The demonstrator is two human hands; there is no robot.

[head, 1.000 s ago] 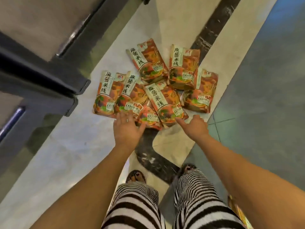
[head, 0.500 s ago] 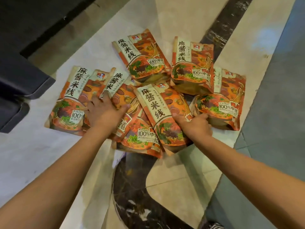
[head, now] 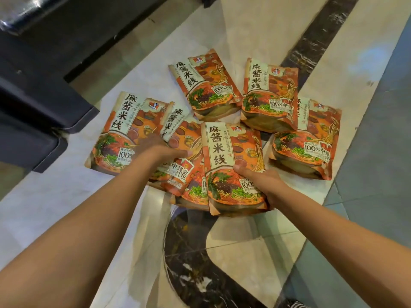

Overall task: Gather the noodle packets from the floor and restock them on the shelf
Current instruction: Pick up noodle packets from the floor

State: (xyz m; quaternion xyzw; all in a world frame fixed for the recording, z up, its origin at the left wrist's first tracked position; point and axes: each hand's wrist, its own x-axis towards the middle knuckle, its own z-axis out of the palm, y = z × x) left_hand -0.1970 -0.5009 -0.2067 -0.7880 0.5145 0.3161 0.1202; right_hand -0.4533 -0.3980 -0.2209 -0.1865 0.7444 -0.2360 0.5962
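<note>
Right hand: the right hand (head: 263, 185) grips the centre packet (head: 231, 150) at its lower right corner. The thumb presses on the front and the other fingers are hidden behind.
Left hand: the left hand (head: 155, 150) lies palm down on the second packet (head: 181, 130), with the thumb stretched to the right. The fingers are blurred, so I cannot tell if they hold it.
Where the packets are: all the noodle packets are on the floor (head: 55, 207) in a loose heap. The centre packet is on top and overlaps the second packet. The others are a left packet (head: 117, 130), two rear packets (head: 204, 85) (head: 269, 94) and a right packet (head: 311, 141).
Shelf: probably the dark unit (head: 44, 112) at the left, near the heap.
Step in hand: I think it is the first pick-up.
How to do it well: lift the top packet first, so the ones below do not slide. Stack the faces the same way and hold the pouch by its firm edge, not by the soft middle.
Large writing: 麻酱米线, black on a pale strip.
Sticker: 100%中现金红包.
Logo: it is small, near the top, and not readable.
</note>
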